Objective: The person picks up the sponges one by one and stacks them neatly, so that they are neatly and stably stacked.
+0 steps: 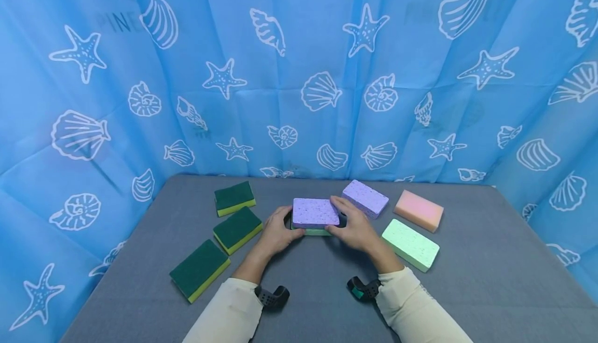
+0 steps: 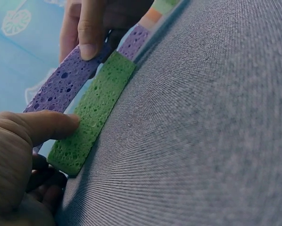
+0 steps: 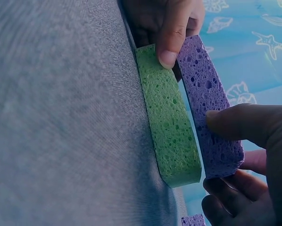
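A purple sponge [image 1: 315,212] is held just above a light green sponge [image 1: 316,232] that lies on the grey table. Between the two sponges a narrow gap shows in both wrist views. My right hand [image 1: 355,226] pinches the purple sponge at its right end, thumb on the near side and fingers behind. At the other end, my left hand [image 1: 279,233] grips the green sponge, its thumb [image 2: 58,123] pressed on the near face. The left fingers behind the sponges are partly hidden.
Left of my hands lie several green-and-yellow scrub sponges [image 1: 238,228] in a slanting row. To the right are a second purple sponge [image 1: 365,197], an orange sponge [image 1: 419,209] and another light green sponge [image 1: 411,244]. A blue seashell curtain [image 1: 289,104] hangs behind the table [image 1: 317,301].
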{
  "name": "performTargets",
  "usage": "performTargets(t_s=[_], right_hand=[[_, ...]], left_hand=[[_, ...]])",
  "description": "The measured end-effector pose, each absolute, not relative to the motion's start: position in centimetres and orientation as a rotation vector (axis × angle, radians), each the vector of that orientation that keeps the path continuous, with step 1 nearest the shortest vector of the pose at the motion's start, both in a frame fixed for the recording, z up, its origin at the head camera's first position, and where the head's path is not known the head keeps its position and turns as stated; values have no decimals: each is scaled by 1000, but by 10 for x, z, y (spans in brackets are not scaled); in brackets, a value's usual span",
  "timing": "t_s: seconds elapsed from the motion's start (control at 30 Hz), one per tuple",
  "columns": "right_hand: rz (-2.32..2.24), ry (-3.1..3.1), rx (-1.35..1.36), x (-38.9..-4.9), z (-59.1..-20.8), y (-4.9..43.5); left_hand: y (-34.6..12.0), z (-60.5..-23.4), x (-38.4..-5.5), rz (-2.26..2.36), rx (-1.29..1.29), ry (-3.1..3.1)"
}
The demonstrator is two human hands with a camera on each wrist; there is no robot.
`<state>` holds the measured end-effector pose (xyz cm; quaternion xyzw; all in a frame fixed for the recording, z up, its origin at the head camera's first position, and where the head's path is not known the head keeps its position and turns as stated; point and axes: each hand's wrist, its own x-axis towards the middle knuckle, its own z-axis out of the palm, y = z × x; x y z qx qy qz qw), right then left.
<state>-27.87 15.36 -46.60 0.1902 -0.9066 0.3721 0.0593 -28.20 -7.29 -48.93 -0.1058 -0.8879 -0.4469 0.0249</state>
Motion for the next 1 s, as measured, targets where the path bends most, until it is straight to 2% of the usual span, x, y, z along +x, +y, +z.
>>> performTargets(t_s=[1.0], right_hand=[[1115,-2730,627,-279,-470,152]], left_hand=[[-74,-489,-282,-1391,-298,-2782]])
